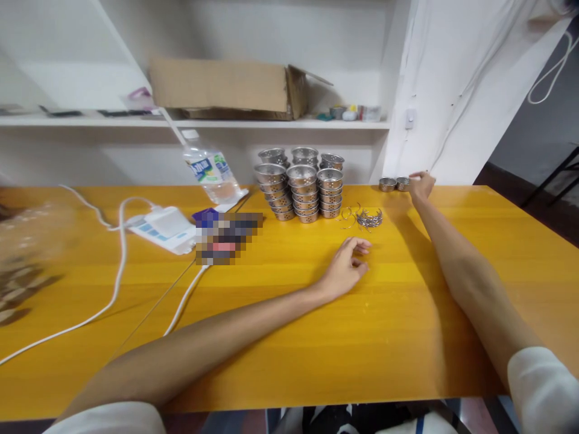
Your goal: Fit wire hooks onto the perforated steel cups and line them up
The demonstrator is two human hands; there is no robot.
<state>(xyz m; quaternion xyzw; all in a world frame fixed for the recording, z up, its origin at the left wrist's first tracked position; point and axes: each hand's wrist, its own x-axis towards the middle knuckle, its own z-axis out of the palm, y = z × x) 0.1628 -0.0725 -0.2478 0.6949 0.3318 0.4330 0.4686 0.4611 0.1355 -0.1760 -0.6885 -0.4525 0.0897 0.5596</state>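
My right hand (423,184) reaches to the far right of the table, fingers bent and closed at the edge of a small metal cup (402,183). A second metal cup (387,184) stands just left of it. My left hand (347,268) rests near the middle of the table, fingers loosely curled and apart from the thumb, with nothing between them. Beyond it lies a heap of thin metal wire rings (370,218), with a few loose ones to its left. Stacks of perforated metal cups (302,185) stand behind, left of the rings.
A tilted plastic bottle (210,169), a white power strip (165,229) with trailing white cables, and a pixelated item (228,238) occupy the left side. Farther left is a blurred clear plastic bag (27,241). A cardboard box (221,85) sits on the shelf above the yellow table (289,343).
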